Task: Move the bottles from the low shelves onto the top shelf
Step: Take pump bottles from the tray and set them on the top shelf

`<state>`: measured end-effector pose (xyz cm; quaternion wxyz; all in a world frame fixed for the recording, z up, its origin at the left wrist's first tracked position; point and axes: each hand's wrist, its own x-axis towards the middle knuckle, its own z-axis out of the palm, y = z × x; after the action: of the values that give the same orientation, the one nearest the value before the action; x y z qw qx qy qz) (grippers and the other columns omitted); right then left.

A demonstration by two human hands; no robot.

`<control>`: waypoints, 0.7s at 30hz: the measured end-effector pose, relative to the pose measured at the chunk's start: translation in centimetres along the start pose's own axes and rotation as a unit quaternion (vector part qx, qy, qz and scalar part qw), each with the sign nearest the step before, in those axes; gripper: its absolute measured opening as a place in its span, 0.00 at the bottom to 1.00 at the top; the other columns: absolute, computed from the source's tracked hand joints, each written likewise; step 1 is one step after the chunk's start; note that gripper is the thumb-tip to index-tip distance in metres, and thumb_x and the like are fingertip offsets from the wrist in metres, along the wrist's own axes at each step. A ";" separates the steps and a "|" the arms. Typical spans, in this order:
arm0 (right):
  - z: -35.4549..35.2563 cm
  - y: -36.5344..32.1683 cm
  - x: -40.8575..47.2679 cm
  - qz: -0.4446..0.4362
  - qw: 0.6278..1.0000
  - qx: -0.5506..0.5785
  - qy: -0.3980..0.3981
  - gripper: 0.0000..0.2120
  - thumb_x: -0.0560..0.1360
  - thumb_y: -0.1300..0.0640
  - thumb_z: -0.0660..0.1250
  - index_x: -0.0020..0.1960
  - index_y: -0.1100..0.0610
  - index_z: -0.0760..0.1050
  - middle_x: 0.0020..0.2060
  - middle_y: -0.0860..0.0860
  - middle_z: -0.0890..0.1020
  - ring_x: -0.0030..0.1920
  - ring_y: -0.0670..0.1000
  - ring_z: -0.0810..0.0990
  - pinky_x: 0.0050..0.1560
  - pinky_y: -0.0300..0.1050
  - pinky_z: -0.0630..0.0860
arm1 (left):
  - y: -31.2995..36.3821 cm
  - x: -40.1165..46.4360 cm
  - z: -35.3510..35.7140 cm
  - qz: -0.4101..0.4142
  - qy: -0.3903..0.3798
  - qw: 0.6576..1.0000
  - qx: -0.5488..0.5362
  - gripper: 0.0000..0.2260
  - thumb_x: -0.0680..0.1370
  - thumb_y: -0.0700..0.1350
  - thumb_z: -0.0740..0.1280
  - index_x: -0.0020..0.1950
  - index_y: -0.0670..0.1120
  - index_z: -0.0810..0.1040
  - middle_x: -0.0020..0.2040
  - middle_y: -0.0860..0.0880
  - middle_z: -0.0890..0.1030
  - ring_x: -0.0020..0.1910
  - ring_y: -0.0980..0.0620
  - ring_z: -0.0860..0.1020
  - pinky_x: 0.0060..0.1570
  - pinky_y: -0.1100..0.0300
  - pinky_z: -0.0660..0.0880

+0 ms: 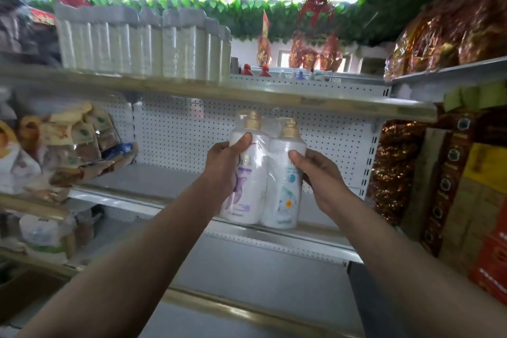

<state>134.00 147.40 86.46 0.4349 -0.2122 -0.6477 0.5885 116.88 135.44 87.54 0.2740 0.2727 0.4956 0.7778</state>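
Observation:
A shrink-wrapped pair of white bottles (pixel 256 181) with gold caps is held upright in front of the middle shelf (pixel 164 184), below the top shelf's edge (pixel 301 100). My left hand (pixel 225 164) grips the left bottle, which has a purple label. My right hand (pixel 318 175) grips the right bottle, which has a blue label. On the left part of the top shelf stand several wrapped white bottles (pixel 142 44) with grey caps.
Bagged goods (pixel 68 145) crowd the middle shelf's left end. Red and gold foil packs (pixel 444 38) fill the right-hand shelf, with boxes (pixel 480 200) below. Small red and blue caps (pixel 264 71) show behind the top shelf. Leafy decoration hangs overhead.

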 end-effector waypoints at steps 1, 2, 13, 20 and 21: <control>0.1 -0.1 0.4 -0.005 1.000 -0.003 -0.022 0.19 0.74 0.53 0.76 0.63 0.55 0.81 0.55 0.52 0.87 0.58 0.55 0.85 0.68 0.54 0.76 | 0.8 0.5 0.0 0.001 0.011 1.000 0.011 0.33 0.67 0.59 0.79 0.60 0.37 0.77 0.37 0.39 0.77 0.23 0.46 0.73 0.24 0.57 0.72; 0.2 -0.1 0.7 -0.003 0.999 -0.009 -0.042 0.20 0.74 0.54 0.76 0.65 0.54 0.80 0.55 0.52 0.87 0.59 0.55 0.84 0.68 0.55 0.75 | 1.5 0.8 0.1 0.006 0.022 1.000 0.018 0.31 0.67 0.59 0.79 0.58 0.37 0.78 0.35 0.40 0.75 0.22 0.48 0.71 0.23 0.59 0.70; 7.2 -2.9 5.0 0.013 0.996 0.089 -0.018 0.27 0.70 0.64 0.78 0.65 0.50 0.75 0.49 0.52 0.88 0.46 0.52 0.88 0.42 0.50 0.82 | 9.1 6.9 -1.0 0.001 -0.027 0.999 0.035 0.23 0.69 0.58 0.78 0.53 0.41 0.84 0.43 0.40 0.83 0.32 0.46 0.77 0.27 0.57 0.76; 10.7 -8.3 10.3 -0.054 0.993 0.106 0.029 0.23 0.67 0.64 0.80 0.61 0.58 0.80 0.50 0.56 0.88 0.45 0.56 0.88 0.40 0.51 0.82 | 14.5 10.5 -5.3 0.082 -0.209 0.946 0.233 0.16 0.74 0.48 0.75 0.60 0.50 0.79 0.48 0.49 0.87 0.47 0.50 0.85 0.51 0.54 0.78; 11.1 -9.1 11.0 -0.062 0.992 0.108 0.035 0.24 0.67 0.64 0.80 0.61 0.58 0.80 0.50 0.57 0.88 0.46 0.57 0.88 0.41 0.51 0.83 | 14.6 11.1 -5.6 0.084 -0.218 0.940 0.250 0.16 0.74 0.45 0.76 0.61 0.49 0.79 0.50 0.49 0.87 0.50 0.49 0.85 0.50 0.54 0.79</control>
<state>121.21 147.69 99.28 0.5138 -0.1439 -0.5765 0.6188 102.95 134.45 100.69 0.2316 0.5358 0.5775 0.5708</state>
